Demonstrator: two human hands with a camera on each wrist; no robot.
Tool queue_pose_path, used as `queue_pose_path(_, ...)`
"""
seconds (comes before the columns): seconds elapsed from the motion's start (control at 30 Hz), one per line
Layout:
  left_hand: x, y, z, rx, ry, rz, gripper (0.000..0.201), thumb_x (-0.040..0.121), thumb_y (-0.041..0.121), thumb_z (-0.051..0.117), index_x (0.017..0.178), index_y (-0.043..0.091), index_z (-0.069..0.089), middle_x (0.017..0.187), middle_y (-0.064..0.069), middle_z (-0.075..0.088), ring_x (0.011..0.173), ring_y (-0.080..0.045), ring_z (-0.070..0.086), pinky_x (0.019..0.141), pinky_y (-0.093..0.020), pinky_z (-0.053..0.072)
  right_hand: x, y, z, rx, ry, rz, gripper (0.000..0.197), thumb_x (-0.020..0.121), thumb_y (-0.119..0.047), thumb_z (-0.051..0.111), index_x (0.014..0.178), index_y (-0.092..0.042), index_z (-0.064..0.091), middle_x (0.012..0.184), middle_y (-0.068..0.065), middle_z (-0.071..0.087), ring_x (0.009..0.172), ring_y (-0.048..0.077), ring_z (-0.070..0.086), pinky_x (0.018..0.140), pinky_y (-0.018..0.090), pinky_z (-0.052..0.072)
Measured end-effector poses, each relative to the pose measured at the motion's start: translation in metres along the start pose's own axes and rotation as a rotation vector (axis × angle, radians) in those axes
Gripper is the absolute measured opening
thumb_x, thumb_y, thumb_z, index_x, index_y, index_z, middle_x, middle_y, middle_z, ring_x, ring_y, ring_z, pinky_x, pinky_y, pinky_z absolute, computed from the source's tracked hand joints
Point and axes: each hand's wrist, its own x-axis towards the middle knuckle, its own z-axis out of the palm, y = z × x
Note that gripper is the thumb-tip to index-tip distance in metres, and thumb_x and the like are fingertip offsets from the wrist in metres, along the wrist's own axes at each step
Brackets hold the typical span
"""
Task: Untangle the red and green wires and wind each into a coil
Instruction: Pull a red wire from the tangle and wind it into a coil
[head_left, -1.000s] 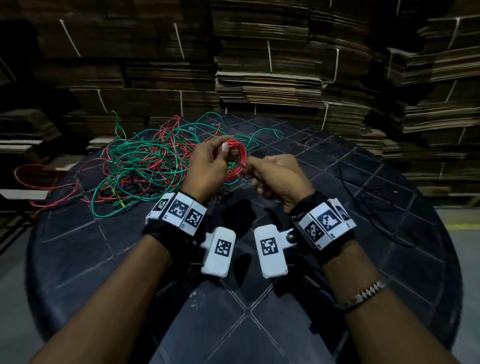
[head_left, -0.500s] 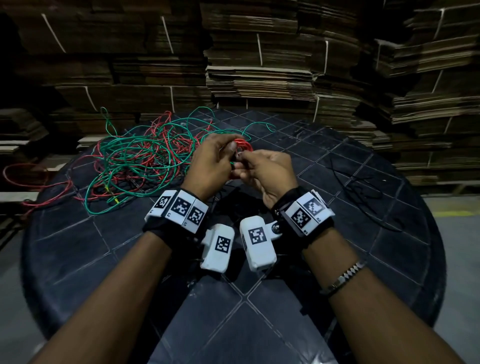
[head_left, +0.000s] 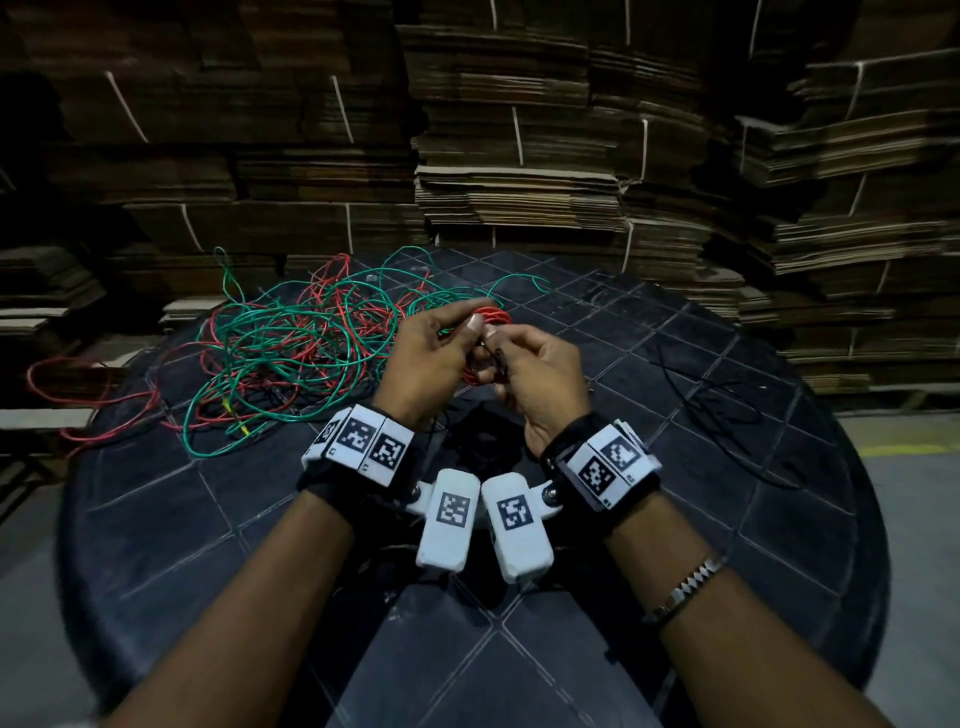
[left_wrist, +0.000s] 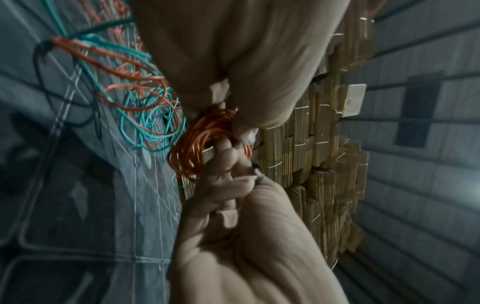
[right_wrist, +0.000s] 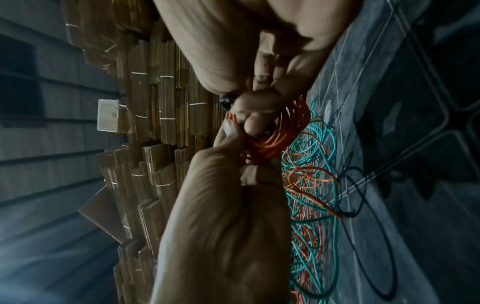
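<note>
A small red wire coil (head_left: 492, 314) is held up between both hands over the round black table (head_left: 208, 519). My left hand (head_left: 436, 348) grips the coil, thumb pressed on its near side; the thumb nail shows in the left wrist view, with the coil (left_wrist: 197, 142) beneath it. My right hand (head_left: 524, 364) meets it from the right, with curled fingers (left_wrist: 226, 156) reaching into the coil (right_wrist: 280, 133). A small dark piece (left_wrist: 255, 165) sits at the right fingertips; I cannot tell what it is. A loose tangle of red and green wire (head_left: 291, 353) lies to the left.
A red strand (head_left: 78, 364) trails off the table's left edge. A thin black wire (head_left: 727, 410) lies on the right of the table. Stacks of flattened cardboard (head_left: 519, 182) stand close behind. Bare tabletop lies in front of the wrists.
My right hand has moved left to meet the left hand at the red coil. The left hand has kept its grip and barely moved.
</note>
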Motion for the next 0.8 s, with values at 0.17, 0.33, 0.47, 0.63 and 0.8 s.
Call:
queue_pose_path(0.17,-0.002,0.000,0.003,-0.102,0.093,0.014,0.044,0.098,-0.001,0.065,0.140,0.014,0.063,0.094,0.004,0.075,0.083,-0.006,0.067,0.086,-0.027,0.057,0.000,-0.006,-0.004,0.063,-0.050,0.086,0.007,0.095,-0.014,0.070,0.093,-0.007,0.072,0.074,0.004,0.070,0.052,0.006,0.058,0.038,0.012,0.040)
queue_pose_path(0.33,0.000,-0.003,0.005,-0.160,0.113,-0.072,0.046,0.098,0.002,0.067,0.143,0.004,0.058,0.114,-0.014,0.075,0.098,-0.017,0.070,0.092,-0.029,0.058,0.001,-0.006,-0.005,0.038,-0.033,0.068,0.008,0.095,-0.011,0.069,0.089,-0.006,0.072,0.073,0.006,0.070,0.051,0.006,0.059,0.040,0.012,0.041)
queue_pose_path(0.47,0.000,-0.005,0.003,-0.153,0.086,-0.073,0.029,0.098,0.002,0.066,0.127,0.000,0.070,0.116,-0.014,0.075,0.104,-0.015,0.071,0.094,-0.026,0.057,0.003,-0.006,-0.007,0.028,-0.038,0.072,0.010,0.094,-0.010,0.070,0.085,-0.007,0.073,0.076,0.009,0.070,0.054,0.008,0.061,0.042,0.013,0.045)
queue_pose_path(0.63,0.005,-0.009,-0.002,-0.147,0.162,-0.075,0.025,0.098,0.000,0.065,0.122,-0.002,0.071,0.110,-0.014,0.076,0.094,-0.011,0.072,0.091,-0.024,0.057,0.003,-0.016,-0.012,0.069,-0.200,0.146,0.012,0.092,-0.003,0.069,0.104,-0.001,0.071,0.091,0.015,0.074,0.065,0.012,0.069,0.053,0.016,0.055)
queue_pose_path(0.8,0.009,-0.012,-0.008,-0.181,0.220,-0.095,0.024,0.098,-0.002,0.064,0.121,0.001,0.072,0.106,-0.014,0.076,0.094,-0.018,0.071,0.094,-0.035,0.057,0.005,-0.028,-0.023,0.184,-0.315,0.231,0.014,0.095,-0.006,0.063,0.105,-0.007,0.072,0.096,0.013,0.075,0.077,0.013,0.073,0.062,0.019,0.059)
